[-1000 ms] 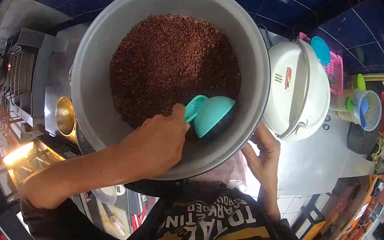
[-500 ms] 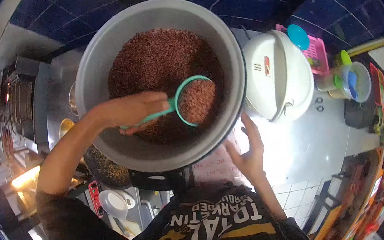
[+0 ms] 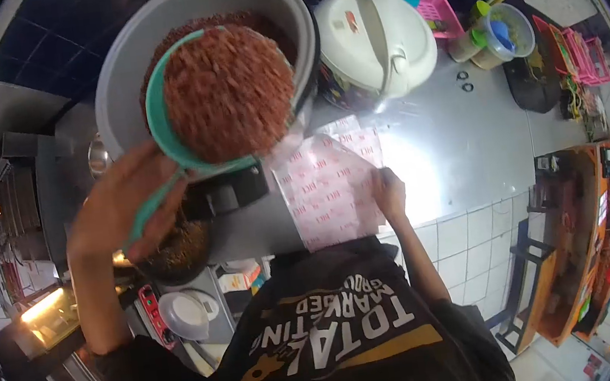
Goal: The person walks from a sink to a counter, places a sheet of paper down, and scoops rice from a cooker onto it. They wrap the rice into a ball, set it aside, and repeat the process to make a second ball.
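My left hand (image 3: pixel 128 204) is closed round the handle of a green plastic scoop (image 3: pixel 158 113). The scoop is heaped with reddish-brown rice (image 3: pixel 228 93) and is raised close to the camera, over the near rim of a large grey pot (image 3: pixel 120 80). More of the same rice lies inside the pot, partly hidden behind the scoop. On the counter, right of the pot, are printed wrapping-paper sheets (image 3: pixel 329 199) in pink and white. At their right edge my right hand (image 3: pixel 389 194) has its fingers curled onto the paper.
A white lidded rice cooker (image 3: pixel 374 41) stands right of the pot. Beyond it are a pink basket (image 3: pixel 439 14) and a clear tub (image 3: pixel 515 31) on the steel counter (image 3: pixel 451 142). A dark pan (image 3: pixel 176 256) and a white bowl (image 3: pixel 183 316) sit at the lower left.
The scoop has come up out of the pot towards me, full of rice. My right hand, spread beside the pot before, is now at the paper's edge. The view has shifted.
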`<control>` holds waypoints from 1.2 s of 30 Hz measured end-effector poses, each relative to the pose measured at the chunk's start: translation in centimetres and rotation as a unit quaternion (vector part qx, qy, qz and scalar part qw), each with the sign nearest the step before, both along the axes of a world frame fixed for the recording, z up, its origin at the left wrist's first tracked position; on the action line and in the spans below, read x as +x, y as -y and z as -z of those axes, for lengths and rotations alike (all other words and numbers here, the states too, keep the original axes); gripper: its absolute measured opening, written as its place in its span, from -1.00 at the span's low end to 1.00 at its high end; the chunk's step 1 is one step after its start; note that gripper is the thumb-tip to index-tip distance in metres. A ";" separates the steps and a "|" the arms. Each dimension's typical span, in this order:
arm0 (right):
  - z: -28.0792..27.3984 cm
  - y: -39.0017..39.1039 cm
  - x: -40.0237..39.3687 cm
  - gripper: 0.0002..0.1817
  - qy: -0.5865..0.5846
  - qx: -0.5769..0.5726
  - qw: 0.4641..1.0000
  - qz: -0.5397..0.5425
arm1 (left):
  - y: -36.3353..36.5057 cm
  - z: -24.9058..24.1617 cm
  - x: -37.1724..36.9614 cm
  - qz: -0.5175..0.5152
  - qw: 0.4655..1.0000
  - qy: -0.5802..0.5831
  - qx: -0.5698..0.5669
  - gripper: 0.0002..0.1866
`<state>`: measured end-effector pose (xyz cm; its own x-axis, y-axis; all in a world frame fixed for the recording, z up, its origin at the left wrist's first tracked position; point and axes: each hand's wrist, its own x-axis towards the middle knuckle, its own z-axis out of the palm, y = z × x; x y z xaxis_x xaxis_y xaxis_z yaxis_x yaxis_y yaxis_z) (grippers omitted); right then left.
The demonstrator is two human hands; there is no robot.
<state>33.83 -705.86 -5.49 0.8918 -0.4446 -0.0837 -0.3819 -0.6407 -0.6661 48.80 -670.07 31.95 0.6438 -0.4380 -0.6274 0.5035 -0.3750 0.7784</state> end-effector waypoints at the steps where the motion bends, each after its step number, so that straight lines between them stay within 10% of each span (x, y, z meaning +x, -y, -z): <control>1: 0.4 0.2 0.1 -0.68 -0.010 -0.017 1.000 -0.003 | 0.7 0.1 -2.7 -0.012 1.000 -0.022 -0.014 -0.63; 13: 1.7 1.8 -1.0 -0.64 -0.029 -0.037 0.997 -0.062 | 11.7 26.6 -17.8 -0.161 0.984 -0.067 -0.047 -0.65; 16: 1.8 1.8 -0.9 -0.65 -0.018 -0.019 0.998 -0.059 | 12.1 35.9 -19.0 -0.135 0.932 0.293 0.162 -0.65; 17: 1.7 1.8 -0.8 -0.65 -0.015 -0.012 0.998 -0.058 | 12.7 35.8 -18.9 -0.107 0.853 0.449 0.243 -0.65; 23: 2.3 1.7 -1.2 -0.66 -0.010 0.012 0.998 -0.056 | 16.1 35.6 -21.1 0.015 0.773 0.486 0.409 -0.57; 36: 3.4 2.1 -1.3 -0.68 -0.010 0.001 0.998 -0.065 | 16.2 34.6 -19.2 0.118 0.885 0.298 0.339 -0.68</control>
